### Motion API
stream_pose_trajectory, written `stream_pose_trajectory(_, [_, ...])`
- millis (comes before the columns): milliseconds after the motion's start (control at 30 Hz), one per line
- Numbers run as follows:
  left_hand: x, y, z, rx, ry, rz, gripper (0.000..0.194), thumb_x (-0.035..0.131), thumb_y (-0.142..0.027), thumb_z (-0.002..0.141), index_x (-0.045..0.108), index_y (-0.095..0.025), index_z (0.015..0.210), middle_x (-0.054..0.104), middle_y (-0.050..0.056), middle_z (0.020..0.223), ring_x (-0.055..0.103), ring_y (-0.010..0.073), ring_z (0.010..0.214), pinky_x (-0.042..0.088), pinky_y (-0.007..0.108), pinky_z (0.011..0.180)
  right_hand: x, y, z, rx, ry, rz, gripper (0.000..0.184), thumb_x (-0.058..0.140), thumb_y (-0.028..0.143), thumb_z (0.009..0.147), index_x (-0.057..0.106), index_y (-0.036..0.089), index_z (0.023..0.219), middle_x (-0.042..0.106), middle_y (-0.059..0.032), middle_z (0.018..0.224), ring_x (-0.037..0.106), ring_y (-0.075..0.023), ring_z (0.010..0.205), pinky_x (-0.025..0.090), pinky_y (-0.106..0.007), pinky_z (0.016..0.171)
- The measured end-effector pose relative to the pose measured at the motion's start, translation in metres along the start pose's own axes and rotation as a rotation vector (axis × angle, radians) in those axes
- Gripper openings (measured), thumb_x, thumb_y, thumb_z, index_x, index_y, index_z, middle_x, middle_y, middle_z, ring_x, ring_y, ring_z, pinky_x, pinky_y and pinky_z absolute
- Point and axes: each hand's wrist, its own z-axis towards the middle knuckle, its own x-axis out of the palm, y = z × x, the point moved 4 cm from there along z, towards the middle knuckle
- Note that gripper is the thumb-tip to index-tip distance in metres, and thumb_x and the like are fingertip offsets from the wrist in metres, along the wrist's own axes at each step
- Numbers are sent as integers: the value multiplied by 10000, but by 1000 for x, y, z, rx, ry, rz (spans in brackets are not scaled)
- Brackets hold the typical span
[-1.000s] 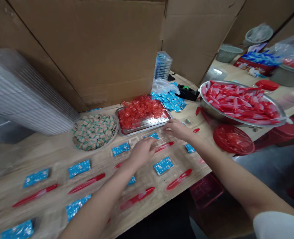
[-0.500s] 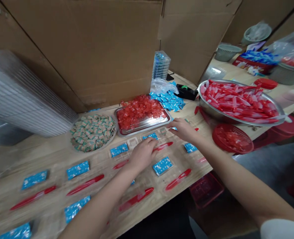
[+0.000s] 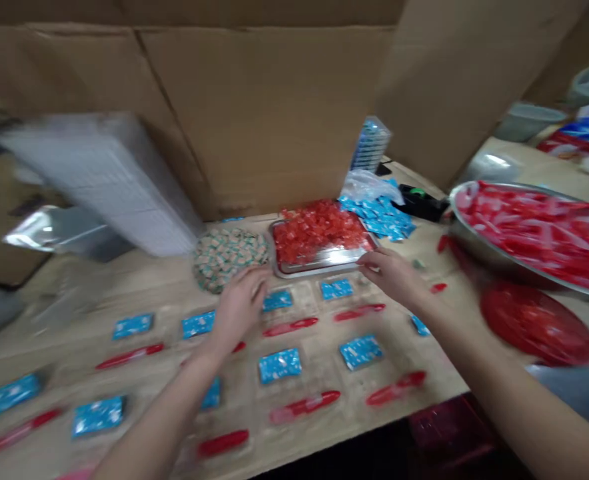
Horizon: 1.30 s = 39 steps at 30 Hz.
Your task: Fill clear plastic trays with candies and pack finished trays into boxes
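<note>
My left hand [image 3: 238,305] hovers over the table just in front of a round dish of green-and-tan wrapped sweets [image 3: 228,255], fingers loosely curled and blurred. My right hand [image 3: 392,275] lies at the front edge of a steel tray of red wrapped sweets [image 3: 320,237], fingers stretched forward. Rows of clear trays hold blue packets [image 3: 279,365] and red plastic spoons [image 3: 304,406] on the wooden table [image 3: 169,287] below both hands. Whether either hand holds something small is hidden by blur.
A large steel bowl of red spoons [image 3: 534,230] and a red basket [image 3: 537,321] stand at the right. Loose blue packets [image 3: 377,215] lie behind the tray. A stack of clear lids [image 3: 99,180] leans at the left. Cardboard walls [image 3: 269,113] close the back.
The camera has swung left, so everything shifted right in view. My left hand has moved left and forward from the middle trays toward the dish of sweets. My right hand stays by the steel tray.
</note>
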Motion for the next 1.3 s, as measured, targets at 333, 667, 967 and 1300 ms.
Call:
stream_pose_trajectory(333, [-32, 107, -17, -261, 107, 250, 292, 423, -149, 834, 598, -180, 1066, 634, 73, 1055, 578, 183, 956, 439, 297, 870, 117, 186, 165, -101, 145, 10, 198, 511, 176, 807, 652, 135, 939, 626, -147, 987, 559, -212, 984, 399, -300, 876])
stream_pose_trajectory(667, [-46, 121, -14, -254, 1, -49, 278, 481, -136, 807, 603, -181, 1053, 625, 77, 1052, 568, 180, 985, 437, 316, 895, 141, 165, 200, 176, 95, 171, 199, 498, 197, 775, 665, 126, 858, 679, -120, 866, 640, -198, 815, 482, -300, 723])
stream_pose_trajectory(967, [-13, 140, 31, -632, -208, -1118, 277, 657, -233, 712, 651, -165, 980, 680, 47, 867, 635, 159, 773, 510, 323, 756, 134, 187, 148, 421, 344, 1227, 216, 692, 328, 599, 617, 170, 726, 643, 1, 694, 608, -136, 671, 438, -209, 516])
stream_pose_trajectory(1300, [-17, 117, 11, -806, -202, -1384, 141, 645, -90, 713, 683, -141, 839, 683, 17, 752, 639, 85, 711, 509, 269, 817, 131, 186, 131, 387, 128, 1199, 258, 687, 433, 605, 619, 205, 706, 624, 10, 635, 571, -147, 616, 423, -248, 510])
